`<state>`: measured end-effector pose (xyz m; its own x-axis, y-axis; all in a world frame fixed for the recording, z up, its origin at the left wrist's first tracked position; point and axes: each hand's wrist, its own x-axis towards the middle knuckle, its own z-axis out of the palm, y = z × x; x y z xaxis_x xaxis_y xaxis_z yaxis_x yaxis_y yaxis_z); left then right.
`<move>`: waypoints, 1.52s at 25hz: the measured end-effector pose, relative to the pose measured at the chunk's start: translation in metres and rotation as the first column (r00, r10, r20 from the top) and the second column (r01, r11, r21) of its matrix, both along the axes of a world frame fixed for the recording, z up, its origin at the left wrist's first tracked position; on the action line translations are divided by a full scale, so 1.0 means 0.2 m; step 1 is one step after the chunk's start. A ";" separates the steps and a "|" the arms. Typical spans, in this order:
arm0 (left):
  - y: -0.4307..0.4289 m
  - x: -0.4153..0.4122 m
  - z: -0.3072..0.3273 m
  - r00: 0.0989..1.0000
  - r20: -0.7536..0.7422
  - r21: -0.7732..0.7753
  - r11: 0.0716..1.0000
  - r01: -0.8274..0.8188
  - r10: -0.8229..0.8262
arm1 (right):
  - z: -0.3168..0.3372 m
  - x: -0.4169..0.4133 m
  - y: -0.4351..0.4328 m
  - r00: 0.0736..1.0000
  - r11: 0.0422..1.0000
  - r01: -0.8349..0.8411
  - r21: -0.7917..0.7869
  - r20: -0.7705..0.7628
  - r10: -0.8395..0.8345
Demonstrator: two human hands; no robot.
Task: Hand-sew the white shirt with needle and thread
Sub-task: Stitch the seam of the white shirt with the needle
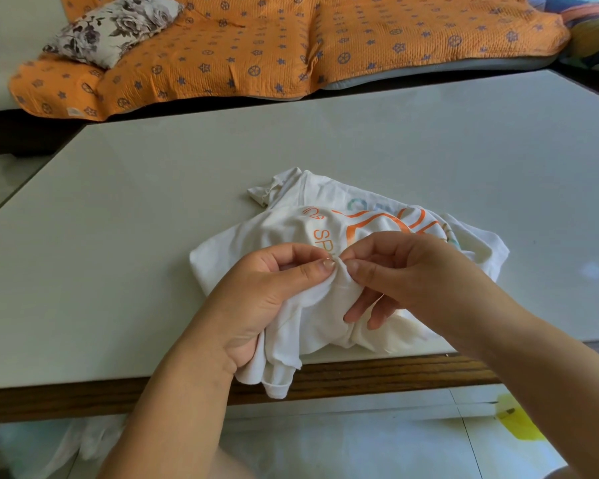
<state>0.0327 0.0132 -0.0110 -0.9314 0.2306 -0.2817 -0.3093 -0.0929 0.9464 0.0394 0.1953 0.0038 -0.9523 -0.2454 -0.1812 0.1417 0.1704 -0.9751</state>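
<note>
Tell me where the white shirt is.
In the head view the white shirt lies bunched centre-right at the near edge of the table, a fold pinched between the left hand and right hand.

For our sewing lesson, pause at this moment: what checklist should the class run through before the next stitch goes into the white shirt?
1. Left hand grips the white shirt: ok.
2. Right hand pinches the same raised fold, thumb beside the left thumb: ok.
3. Needle in sight and under control: cannot tell, too small to make out.
4. Thread free of tangles: cannot tell, none shows.
5. Shirt resting on the table: ok, though one part hangs over the near edge.
</note>
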 end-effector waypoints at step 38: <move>0.01 0.00 0.00 0.997 0.004 -0.081 0.993 -0.083 0.083 | 0.02 -0.12 0.09 0.876 0.595 0.481 -0.643 0.378 -0.300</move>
